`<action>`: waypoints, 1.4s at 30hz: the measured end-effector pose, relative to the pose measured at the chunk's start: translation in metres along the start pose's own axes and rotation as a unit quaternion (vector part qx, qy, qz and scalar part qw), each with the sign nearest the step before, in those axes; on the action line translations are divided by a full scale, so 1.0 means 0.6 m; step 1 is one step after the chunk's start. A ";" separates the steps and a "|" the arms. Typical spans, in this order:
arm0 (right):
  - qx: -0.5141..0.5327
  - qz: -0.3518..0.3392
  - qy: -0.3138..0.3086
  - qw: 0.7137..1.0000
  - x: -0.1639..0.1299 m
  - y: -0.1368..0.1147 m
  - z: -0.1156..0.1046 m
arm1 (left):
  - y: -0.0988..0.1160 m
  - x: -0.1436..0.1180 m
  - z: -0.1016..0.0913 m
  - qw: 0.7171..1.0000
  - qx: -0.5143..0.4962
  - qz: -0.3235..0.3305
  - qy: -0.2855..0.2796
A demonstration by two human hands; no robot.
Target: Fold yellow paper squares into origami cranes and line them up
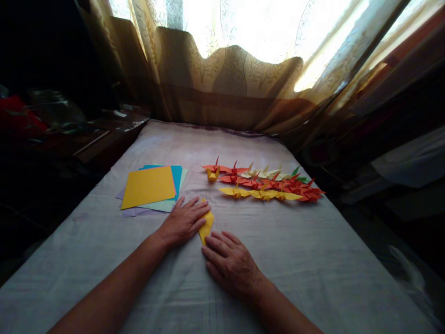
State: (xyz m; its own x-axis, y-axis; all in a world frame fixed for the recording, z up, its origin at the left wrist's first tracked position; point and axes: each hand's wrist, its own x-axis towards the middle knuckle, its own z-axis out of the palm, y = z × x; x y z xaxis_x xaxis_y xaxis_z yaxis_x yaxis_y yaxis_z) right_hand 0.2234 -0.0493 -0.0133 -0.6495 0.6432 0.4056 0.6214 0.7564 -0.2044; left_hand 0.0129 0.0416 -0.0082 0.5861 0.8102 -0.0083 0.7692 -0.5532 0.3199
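Observation:
A small yellow folded paper (207, 224), shaped like a narrow diamond, lies on the cloth-covered surface. My left hand (184, 220) rests flat over its left side, fingers stretched across and pressing on it. At its lower tip, the fingers of my right hand (232, 262) touch the paper, lying fairly straight with the palm down. The thumb of the right hand is partly tucked beside the fingers. Part of the paper is hidden beneath my left fingers.
A loose stack of coloured square sheets (149, 187), yellow on top, lies left of my hands. To the right stand rows of folded paper cranes, including orange-red cranes (274, 183) and yellow cranes (263, 194). A lone yellow folded piece (212, 175) sits nearby. Behind hangs a backlit curtain (222, 79).

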 end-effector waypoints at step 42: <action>-0.017 0.048 0.052 0.997 0.001 0.007 0.009 | 0.027 0.059 0.005 0.979 0.086 -0.160 0.096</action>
State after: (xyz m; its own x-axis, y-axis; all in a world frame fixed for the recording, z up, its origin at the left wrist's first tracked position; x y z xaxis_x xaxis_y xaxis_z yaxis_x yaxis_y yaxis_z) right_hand 0.2233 -0.0451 -0.0184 -0.5386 0.6954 0.4758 0.6940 0.6863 -0.2175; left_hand 0.0467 0.0608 -0.0064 0.2623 0.9596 0.1020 0.9468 -0.2763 0.1649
